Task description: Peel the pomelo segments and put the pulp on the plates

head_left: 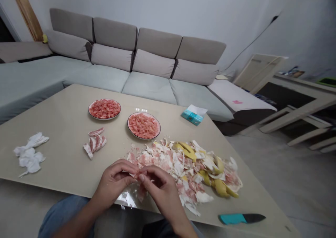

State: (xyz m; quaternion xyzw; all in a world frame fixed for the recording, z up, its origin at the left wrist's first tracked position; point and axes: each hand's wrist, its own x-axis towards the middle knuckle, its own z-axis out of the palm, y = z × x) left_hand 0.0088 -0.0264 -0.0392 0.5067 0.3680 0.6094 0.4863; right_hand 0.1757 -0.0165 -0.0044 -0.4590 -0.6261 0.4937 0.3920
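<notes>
My left hand (113,182) and my right hand (160,190) meet at the near edge of the beige table (65,126). Both pinch a small pink pomelo segment (138,175) between their fingertips. Right behind the hands lies a large pile of white, pink and yellow pomelo peel (189,164). Several unpeeled pink segments (95,143) lie to the left of the pile. Two plates of peeled pink pulp stand further back, one at the left (104,109) and one at the right (144,126).
A knife with a teal handle (241,218) lies near the table's front right edge. Crumpled white tissues (30,154) sit at the left. A teal tissue pack (193,114) rests at the far right edge. A grey sofa (131,66) runs behind the table.
</notes>
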